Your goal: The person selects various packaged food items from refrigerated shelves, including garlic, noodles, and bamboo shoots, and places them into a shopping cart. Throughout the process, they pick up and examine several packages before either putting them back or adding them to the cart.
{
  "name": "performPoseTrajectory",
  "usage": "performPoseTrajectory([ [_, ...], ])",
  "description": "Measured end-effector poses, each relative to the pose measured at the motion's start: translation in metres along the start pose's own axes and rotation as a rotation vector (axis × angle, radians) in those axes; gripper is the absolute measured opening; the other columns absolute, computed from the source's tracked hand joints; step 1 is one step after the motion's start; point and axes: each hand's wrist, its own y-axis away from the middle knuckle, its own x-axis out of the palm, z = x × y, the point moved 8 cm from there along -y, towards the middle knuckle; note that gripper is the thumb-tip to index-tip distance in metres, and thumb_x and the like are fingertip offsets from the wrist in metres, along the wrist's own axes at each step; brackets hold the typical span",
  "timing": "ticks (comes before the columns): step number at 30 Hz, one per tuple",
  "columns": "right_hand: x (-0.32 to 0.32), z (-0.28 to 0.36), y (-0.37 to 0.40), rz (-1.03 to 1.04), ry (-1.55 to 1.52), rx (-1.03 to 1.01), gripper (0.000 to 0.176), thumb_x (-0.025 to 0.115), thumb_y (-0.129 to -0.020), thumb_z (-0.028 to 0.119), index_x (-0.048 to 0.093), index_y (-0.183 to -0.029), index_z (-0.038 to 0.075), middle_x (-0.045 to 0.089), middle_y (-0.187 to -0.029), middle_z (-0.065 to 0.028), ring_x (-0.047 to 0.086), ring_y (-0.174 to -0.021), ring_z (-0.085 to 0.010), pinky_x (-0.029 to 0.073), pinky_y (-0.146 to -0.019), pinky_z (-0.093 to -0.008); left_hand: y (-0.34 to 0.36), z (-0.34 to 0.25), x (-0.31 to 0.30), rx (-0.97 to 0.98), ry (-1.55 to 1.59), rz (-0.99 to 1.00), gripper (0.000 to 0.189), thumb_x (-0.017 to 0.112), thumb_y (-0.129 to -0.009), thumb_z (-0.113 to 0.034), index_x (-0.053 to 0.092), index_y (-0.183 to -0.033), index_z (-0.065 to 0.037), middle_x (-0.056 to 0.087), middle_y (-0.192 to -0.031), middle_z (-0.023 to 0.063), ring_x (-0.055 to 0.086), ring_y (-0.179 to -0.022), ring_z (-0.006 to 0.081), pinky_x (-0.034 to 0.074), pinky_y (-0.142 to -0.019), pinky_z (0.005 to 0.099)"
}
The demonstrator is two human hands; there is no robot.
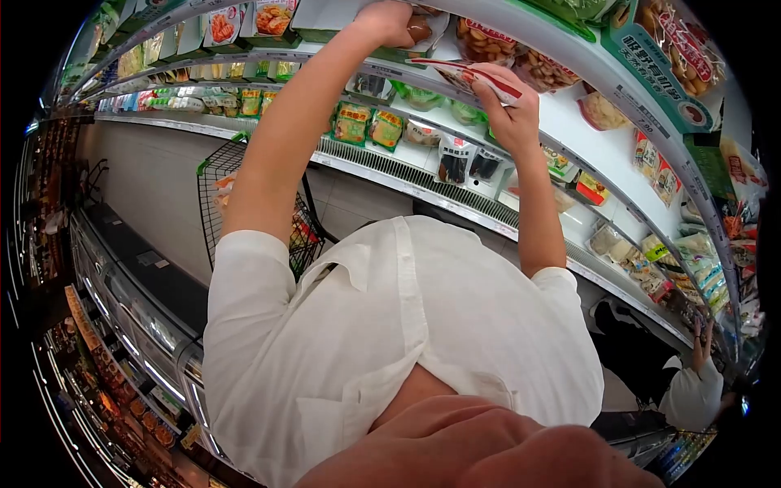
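At the upper shelf, my left hand (387, 23) is closed at the edge of a clear plastic package with brown food (420, 31), which lies in a display box. Its fingertips are partly hidden. My right hand (511, 106) grips a flat red and white food packet (468, 75) by its right end, the thumb on the near face. The packet is held tilted in front of the shelf edge. Just beyond it sit bags of light brown food with red labels (486, 41).
A chilled shelf (390, 175) below carries green and yellow food packs (352, 124) and dark pouches (454, 159). A wire shopping cart (213, 191) stands left, behind my left arm. At the lower right is another person in a white sleeve (691, 398). Freezer cases (146, 325) line the left.
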Motion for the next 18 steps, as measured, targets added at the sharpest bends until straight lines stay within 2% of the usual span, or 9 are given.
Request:
performPoseTrajectory([
  [2,-0.006,-0.003,0.001,-0.130,-0.008,-0.058,0.026,0.074,-0.105,0.021,0.081,-0.115,-0.001,0.080,-0.117,-0.0134,0.075,-0.105,-0.0257,0.058,-0.095,-0.0346,0.003,0.003,-0.002,-0.120,0.044,0.147,0.058,0.079,-0.082,-0.045,0.076,-0.125,-0.006,0.073,-0.125,0.0305,0.073,-0.116,0.0380,0.057,-0.100,0.0483],
  [4,-0.005,0.000,0.001,-0.134,-0.002,-0.081,0.023,0.075,-0.105,0.019,0.081,-0.115,-0.002,0.080,-0.117,-0.0139,0.076,-0.105,-0.0267,0.058,-0.096,-0.0353,0.006,0.010,0.007,-0.146,0.042,0.170,0.053,0.079,-0.081,-0.043,0.077,-0.118,-0.005,0.075,-0.121,0.0277,0.073,-0.113,0.0402,0.057,-0.098,0.0484],
  [7,-0.005,0.015,-0.001,-0.165,0.033,-0.182,0.018,0.077,-0.101,0.012,0.082,-0.113,-0.001,0.081,-0.115,-0.0123,0.075,-0.106,-0.0270,0.057,-0.097,-0.0362,0.028,0.002,-0.039,0.134,0.280,-0.628,0.034,0.079,-0.082,-0.036,0.081,-0.104,-0.010,0.077,-0.102,0.0196,0.073,-0.096,0.0423,0.058,-0.089,0.0527],
  [12,-0.005,0.075,-0.002,-0.018,0.157,-0.342,0.013,0.077,-0.097,0.007,0.081,-0.108,-0.001,0.081,-0.114,-0.0129,0.075,-0.105,-0.0272,0.057,-0.095,-0.0369,0.078,0.006,-0.076,0.208,0.226,-0.704,0.040,0.084,-0.075,-0.038,0.081,-0.102,-0.010,0.077,-0.099,0.0189,0.073,-0.090,0.0380,0.058,-0.083,0.0513],
  [14,0.005,0.086,-0.003,0.064,0.071,-0.277,0.013,0.076,-0.097,0.003,0.080,-0.107,-0.005,0.080,-0.111,-0.0159,0.075,-0.104,-0.0306,0.057,-0.095,-0.0385,0.104,0.022,-0.076,-0.027,0.428,-0.490,0.050,0.086,-0.073,-0.041,0.078,-0.107,-0.005,0.076,-0.102,0.0214,0.072,-0.097,0.0390,0.056,-0.089,0.0519],
  [15,0.016,0.092,-0.001,0.108,0.053,-0.290,0.013,0.076,-0.097,0.003,0.080,-0.107,-0.005,0.080,-0.111,-0.0159,0.075,-0.104,-0.0306,0.057,-0.095,-0.0385,0.130,0.023,-0.089,0.027,0.369,-0.766,0.064,0.087,-0.072,-0.041,0.071,-0.118,0.001,0.071,-0.107,0.0242,0.067,-0.106,0.0432,0.051,-0.096,0.0540],
  [16,0.027,0.094,0.003,0.131,-0.011,-0.243,0.013,0.075,-0.096,0.001,0.079,-0.106,-0.006,0.080,-0.110,-0.0171,0.075,-0.104,-0.0318,0.057,-0.095,-0.0395,0.147,0.033,-0.075,0.098,0.346,-0.937,0.072,0.087,-0.073,-0.041,0.063,-0.126,0.002,0.066,-0.109,0.0242,0.062,-0.108,0.0459,0.047,-0.100,0.0558],
  [17,0.040,0.094,0.007,0.160,-0.076,-0.195,0.014,0.074,-0.096,0.000,0.078,-0.106,-0.008,0.079,-0.108,-0.0183,0.074,-0.103,-0.0329,0.057,-0.095,-0.0404,0.167,0.038,-0.074,0.093,0.401,-0.937,0.074,0.087,-0.073,-0.041,0.062,-0.127,0.003,0.065,-0.108,0.0239,0.061,-0.101,0.0460,0.048,-0.097,0.0551],
  [18,0.055,0.089,0.011,0.182,-0.097,-0.132,0.014,0.073,-0.095,-0.001,0.078,-0.106,-0.010,0.079,-0.109,-0.0184,0.074,-0.104,-0.0317,0.056,-0.096,-0.0408,0.190,0.044,-0.073,0.054,0.412,-0.943,0.070,0.084,-0.081,-0.041,0.063,-0.133,-0.001,0.068,-0.117,0.0208,0.062,-0.100,0.0399,0.049,-0.096,0.0525],
])
